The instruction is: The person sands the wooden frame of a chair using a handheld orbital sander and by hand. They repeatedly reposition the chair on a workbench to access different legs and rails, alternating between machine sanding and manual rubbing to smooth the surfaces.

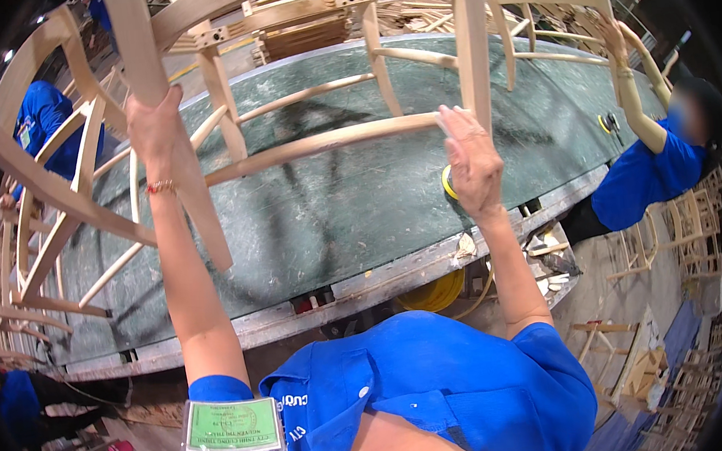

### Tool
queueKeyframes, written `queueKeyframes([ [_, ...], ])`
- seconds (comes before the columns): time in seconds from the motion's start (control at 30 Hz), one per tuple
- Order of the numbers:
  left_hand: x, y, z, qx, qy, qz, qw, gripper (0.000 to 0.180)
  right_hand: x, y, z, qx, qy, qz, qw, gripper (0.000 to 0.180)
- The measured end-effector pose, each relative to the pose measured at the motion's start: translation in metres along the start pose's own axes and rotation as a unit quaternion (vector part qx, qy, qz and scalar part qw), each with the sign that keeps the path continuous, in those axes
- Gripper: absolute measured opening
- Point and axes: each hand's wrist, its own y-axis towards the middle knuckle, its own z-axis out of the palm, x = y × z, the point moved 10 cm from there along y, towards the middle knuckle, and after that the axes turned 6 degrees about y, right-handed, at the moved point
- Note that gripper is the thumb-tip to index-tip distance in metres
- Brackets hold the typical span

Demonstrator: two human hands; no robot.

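Bright, even overhead light; soft shadows on the green table point(359, 200); strong fisheye bending, dark corners, slight blur toward the rim.

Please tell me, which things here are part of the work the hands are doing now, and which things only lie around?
In hand:
- bare wooden chair frame, raised over the green workbench
- left hand gripping one leg
- right hand on a rail

Lying about:
- yellow sanding disc on the bench
- yellow hose coil under the bench
- a co-worker's chair frame
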Motion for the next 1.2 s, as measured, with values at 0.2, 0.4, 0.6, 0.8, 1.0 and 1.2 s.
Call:
queueKeyframes([
  [0.2, -0.004, 0.016, 0.015, 0.025, -0.012, -0.018, 0.999, 0.052, 0.042, 0.005, 0.086, 0.059, -0.135, -0.137, 0.980, 0.045],
  [0.4, 0.005, 0.044, 0.028, 0.065, 0.021, -0.019, 0.997, 0.050, 0.078, 0.029, 0.145, 0.056, -0.109, -0.164, 0.979, 0.052],
  [0.6, 0.006, 0.055, 0.036, 0.073, 0.027, -0.007, 0.997, 0.057, 0.044, 0.024, 0.110, 0.084, -0.170, -0.154, 0.970, 0.049],
  [0.8, 0.005, 0.056, 0.049, 0.077, 0.048, -0.021, 0.996, 0.062, 0.083, 0.039, 0.156, 0.031, -0.108, -0.131, 0.985, 0.044],
  [1.0, 0.011, 0.066, 0.045, 0.081, 0.056, -0.022, 0.995, 0.055, 0.056, 0.036, 0.135, 0.030, -0.129, -0.115, 0.984, 0.049],
  [1.2, -0.001, 0.056, 0.049, 0.078, 0.024, -0.016, 0.997, 0.052, 0.065, 0.041, 0.150, -0.002, -0.131, -0.045, 0.990, 0.046],
])
